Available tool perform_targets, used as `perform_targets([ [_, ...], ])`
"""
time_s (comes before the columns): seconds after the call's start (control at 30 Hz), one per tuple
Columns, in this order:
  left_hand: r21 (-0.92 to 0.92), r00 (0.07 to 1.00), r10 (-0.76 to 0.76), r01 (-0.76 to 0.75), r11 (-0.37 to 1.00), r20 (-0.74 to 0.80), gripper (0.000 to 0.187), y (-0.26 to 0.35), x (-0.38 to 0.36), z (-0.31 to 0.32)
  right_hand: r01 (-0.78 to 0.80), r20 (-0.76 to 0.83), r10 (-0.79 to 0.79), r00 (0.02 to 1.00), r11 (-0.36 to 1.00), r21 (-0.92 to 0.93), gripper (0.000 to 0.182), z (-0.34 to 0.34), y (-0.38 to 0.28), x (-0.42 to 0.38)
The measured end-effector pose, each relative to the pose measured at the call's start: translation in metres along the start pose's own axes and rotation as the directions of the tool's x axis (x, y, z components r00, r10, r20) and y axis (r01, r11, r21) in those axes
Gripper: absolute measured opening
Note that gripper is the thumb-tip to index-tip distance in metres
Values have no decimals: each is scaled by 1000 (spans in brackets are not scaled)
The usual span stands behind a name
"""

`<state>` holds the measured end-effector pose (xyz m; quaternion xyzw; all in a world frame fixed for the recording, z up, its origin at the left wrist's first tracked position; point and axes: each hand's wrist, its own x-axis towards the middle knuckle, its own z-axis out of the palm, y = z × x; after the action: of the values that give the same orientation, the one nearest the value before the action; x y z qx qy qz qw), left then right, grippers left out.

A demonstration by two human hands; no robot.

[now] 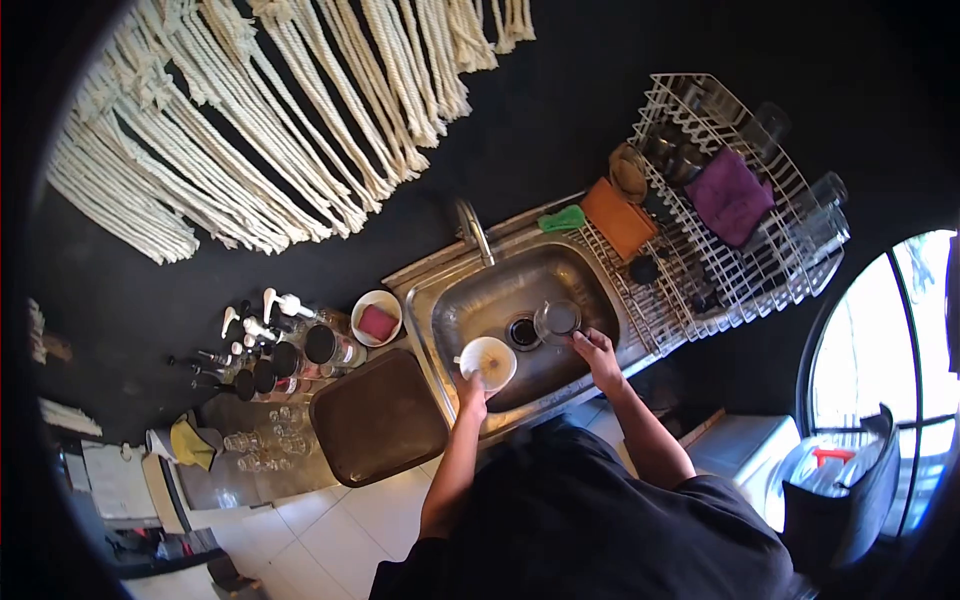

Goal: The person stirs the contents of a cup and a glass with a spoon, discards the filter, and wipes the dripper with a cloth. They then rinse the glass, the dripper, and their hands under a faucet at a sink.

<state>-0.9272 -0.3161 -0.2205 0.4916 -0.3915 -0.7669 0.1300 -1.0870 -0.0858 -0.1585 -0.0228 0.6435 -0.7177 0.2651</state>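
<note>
My left hand [473, 388] grips a white cup [489, 366] over the near left part of the steel sink [462, 300]. The cup is tipped towards me, and brown residue shows inside it. In my right hand [598, 358] is a clear round glass vessel [556, 318], with my thumb and fingers closed at its near right edge. The glass hangs over the basin, just right of the dark drain [521, 331]. Behind both hands, the metal faucet [476, 232] reaches over the sink's back edge.
To the right, a white wire dish rack [735, 285] holds glasses, a purple cloth [730, 197] and an orange cloth [618, 221]. A green cloth [562, 219] lies behind the basin. Left stand a brown tray [378, 418], a bowl [393, 304] with a pink sponge, and several bottles and jars [285, 360].
</note>
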Motion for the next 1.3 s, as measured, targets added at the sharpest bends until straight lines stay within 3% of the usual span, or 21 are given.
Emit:
perform_targets([
  [0.03,-157,977,-73,105,982,199,46,16,-10,-1,41,19,-42,999,999,34,23,4,-5,-8],
  [0.13,-286,955,-90,173,943,281,49,37,-24,-3,96,8,-99,995,984,152,23,16,-5,-30],
  [0.23,-210,910,-11,107,972,414,48,50,-28,-18,181,-55,-179,982,983,23,28,38,-21,-66],
  [0.27,-225,863,29,100,969,505,47,52,-26,-26,213,-124,-203,971,975,66,29,49,-23,-79],
  [0.3,-340,889,16,159,927,458,42,50,-29,-31,225,-181,-193,965,957,182,29,60,-23,-92],
  [0.33,-407,854,13,235,883,521,38,53,-24,-37,246,-237,-179,955,924,293,29,69,-20,-105],
  [0.4,-350,837,36,189,918,546,36,66,-24,-43,268,-258,-228,939,955,130,25,70,-9,-133],
  [0.47,-147,839,169,-107,983,517,42,88,-33,-34,331,-470,-310,826,943,-39,22,97,-17,-156],
  [0.53,-1,906,349,-359,933,239,53,97,-33,-23,334,-479,-320,817,941,-59,26,94,1,-178],
  [0.57,103,827,496,-535,838,264,58,106,-26,-17,299,-511,-343,788,939,-170,24,97,1,-191],
  [0.6,180,709,628,-697,694,321,63,112,-18,-15,363,-512,-389,766,919,-154,23,110,-22,-211],
  [0.63,184,723,608,-680,710,327,65,123,-28,-5,387,-560,-351,751,920,-57,22,119,-35,-229],
  [0.67,30,805,490,-528,849,334,64,134,-51,7,408,-574,-357,737,912,-44,22,118,-33,-244],
  [0.73,49,866,225,-276,960,447,64,141,-76,16,488,-650,-398,647,871,-48,25,118,-12,-275],
  [0.8,184,804,281,-429,884,524,61,124,-109,7,445,-718,-276,640,894,53,25,123,11,-326],
  [0.93,263,685,-61,-194,945,726,48,55,-119,-27,598,-908,-141,396,790,138,20,153,77,-456],
  [1.0,372,557,-198,-219,902,806,58,17,-153,-48,634,-974,-21,227,762,131,21,177,126,-526],
  [1.07,480,555,-311,-187,857,772,56,-23,-219,-71,627,-991,126,47,768,127,20,208,169,-596],
  [1.13,576,347,-488,-225,786,801,47,-77,-238,-94,605,-954,193,-232,796,14,23,250,202,-662],
  [1.2,595,229,-551,-246,765,802,49,-119,-303,-121,504,-844,207,-494,860,-84,23,286,239,-719],
  [1.3,648,18,-669,-270,712,743,50,-167,-405,-168,450,-658,291,-695,890,-82,23,337,271,-806],
])
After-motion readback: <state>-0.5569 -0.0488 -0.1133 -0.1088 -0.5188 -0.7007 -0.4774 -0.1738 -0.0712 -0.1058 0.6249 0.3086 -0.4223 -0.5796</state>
